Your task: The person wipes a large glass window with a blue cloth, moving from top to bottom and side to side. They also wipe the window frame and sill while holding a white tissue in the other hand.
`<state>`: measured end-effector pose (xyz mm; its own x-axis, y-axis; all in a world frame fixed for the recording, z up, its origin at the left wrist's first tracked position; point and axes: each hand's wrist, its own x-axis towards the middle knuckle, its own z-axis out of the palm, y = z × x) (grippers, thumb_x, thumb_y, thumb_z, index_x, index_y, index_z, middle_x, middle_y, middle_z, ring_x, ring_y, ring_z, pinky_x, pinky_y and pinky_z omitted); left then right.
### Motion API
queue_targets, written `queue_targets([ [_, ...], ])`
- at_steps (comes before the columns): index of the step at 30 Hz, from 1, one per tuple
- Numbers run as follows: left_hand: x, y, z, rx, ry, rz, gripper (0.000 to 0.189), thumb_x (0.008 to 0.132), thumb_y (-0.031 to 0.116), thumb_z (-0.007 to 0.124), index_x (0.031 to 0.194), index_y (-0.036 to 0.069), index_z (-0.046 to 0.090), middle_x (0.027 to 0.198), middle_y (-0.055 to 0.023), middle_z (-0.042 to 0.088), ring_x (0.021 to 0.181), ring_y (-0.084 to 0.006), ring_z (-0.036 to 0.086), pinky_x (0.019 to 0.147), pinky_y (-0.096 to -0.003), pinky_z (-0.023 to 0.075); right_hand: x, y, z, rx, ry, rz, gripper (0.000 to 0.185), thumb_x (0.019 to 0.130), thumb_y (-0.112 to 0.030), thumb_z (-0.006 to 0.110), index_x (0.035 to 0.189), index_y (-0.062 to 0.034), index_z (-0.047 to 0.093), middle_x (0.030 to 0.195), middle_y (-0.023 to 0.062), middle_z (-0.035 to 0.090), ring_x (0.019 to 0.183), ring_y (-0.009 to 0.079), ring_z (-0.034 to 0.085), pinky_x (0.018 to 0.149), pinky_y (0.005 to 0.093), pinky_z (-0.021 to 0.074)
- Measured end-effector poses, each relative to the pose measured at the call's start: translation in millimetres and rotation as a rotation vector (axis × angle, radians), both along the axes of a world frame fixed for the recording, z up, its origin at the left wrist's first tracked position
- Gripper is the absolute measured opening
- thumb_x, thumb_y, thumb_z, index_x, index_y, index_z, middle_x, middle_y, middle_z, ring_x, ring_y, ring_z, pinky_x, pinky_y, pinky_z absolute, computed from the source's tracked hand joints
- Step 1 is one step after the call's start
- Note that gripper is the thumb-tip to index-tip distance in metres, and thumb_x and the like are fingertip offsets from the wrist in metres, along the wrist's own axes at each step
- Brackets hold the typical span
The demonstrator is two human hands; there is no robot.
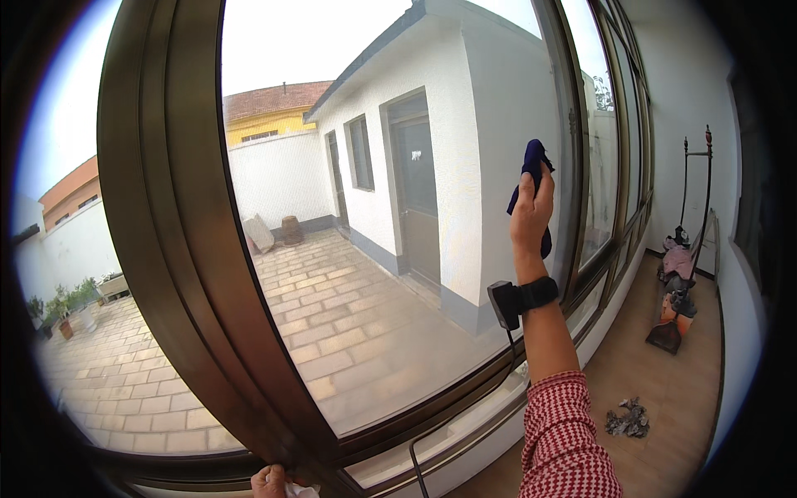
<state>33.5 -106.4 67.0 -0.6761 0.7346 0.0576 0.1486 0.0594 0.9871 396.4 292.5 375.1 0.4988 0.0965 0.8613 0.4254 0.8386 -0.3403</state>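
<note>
My right hand (534, 205) is raised at the right side of a large window pane (386, 299), holding a folded dark blue cloth (533, 163) against or close to the glass. Around that wrist is a black strap with a small black box (505, 305), from which a cable runs down. At the bottom edge my left hand (270, 482), partly cut off, is by the lower window frame, with a crumpled white cloth or tissue (302, 490) at its fingers. The brown metal window frame (187, 236) stands between two panes.
Below the glass runs a window ledge (448, 429). On the tiled floor at right lie grey crumpled scraps (627, 418). A dustpan (665, 336) and piled things stand by a dark rack (700, 152). Through the glass show a paved yard and a white building (454, 75).
</note>
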Motion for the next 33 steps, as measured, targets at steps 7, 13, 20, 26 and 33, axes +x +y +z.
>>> queue_targets([
  [7, 8, 3, -12, -0.003, 0.022, 0.026, 0.031, 0.097, 0.028, 0.053, 0.080, 0.003, 0.061, 0.072, -0.0016, 0.057, 0.066, -0.0133, 0.050, 0.060, -0.0318, 0.0418, -167, -152, 8, 0.541, -0.808, 0.056, 0.047, 0.082, -0.016, 0.070, 0.126, -0.0047, 0.060, 0.136, 0.0187, 0.054, 0.134, 0.0412, 0.044, 0.112, 0.0568, 0.0311],
  [13, 34, 1, 6, 0.142, 0.052, 0.076, 0.027, 0.096, 0.022, 0.056, 0.078, 0.002, 0.060, 0.069, -0.0019, 0.056, 0.065, -0.0122, 0.048, 0.058, -0.0312, 0.0404, -138, -144, 30, 0.774, -0.901, 0.073, 0.046, 0.080, -0.018, 0.073, 0.124, -0.0095, 0.062, 0.134, 0.0137, 0.056, 0.135, 0.0366, 0.043, 0.116, 0.0573, 0.0209],
  [20, 19, 14, 28, 0.208, 0.195, 0.263, 0.026, 0.097, 0.025, 0.063, 0.083, 0.003, 0.059, 0.064, -0.0008, 0.053, 0.061, -0.0095, 0.046, 0.053, -0.0274, 0.0394, 25, 14, 113, 0.488, -0.346, -0.231, 0.037, 0.096, -0.019, 0.056, 0.128, -0.0009, 0.057, 0.129, 0.0210, 0.060, 0.126, 0.0452, 0.049, 0.108, 0.0559, 0.0327],
  [26, 30, 18, 34, 0.195, 0.122, 0.257, 0.027, 0.101, 0.027, 0.055, 0.090, 0.003, 0.062, 0.066, 0.0017, 0.053, 0.059, -0.0080, 0.046, 0.051, -0.0266, 0.0379, 137, 136, 131, 0.209, -0.024, -0.314, 0.037, 0.098, -0.022, 0.055, 0.126, 0.0013, 0.059, 0.121, 0.0215, 0.062, 0.112, 0.0376, 0.059, 0.098, 0.0459, 0.0463],
  [33, 36, 17, 34, 0.099, 0.207, 0.239, 0.033, 0.100, 0.027, 0.049, 0.089, -0.001, 0.062, 0.070, -0.0038, 0.056, 0.062, -0.0139, 0.046, 0.055, -0.0330, 0.0392, 108, 113, 179, 0.169, -0.011, -0.212, 0.036, 0.095, -0.019, 0.062, 0.127, -0.0024, 0.060, 0.116, 0.0189, 0.063, 0.110, 0.0375, 0.060, 0.095, 0.0471, 0.0481],
])
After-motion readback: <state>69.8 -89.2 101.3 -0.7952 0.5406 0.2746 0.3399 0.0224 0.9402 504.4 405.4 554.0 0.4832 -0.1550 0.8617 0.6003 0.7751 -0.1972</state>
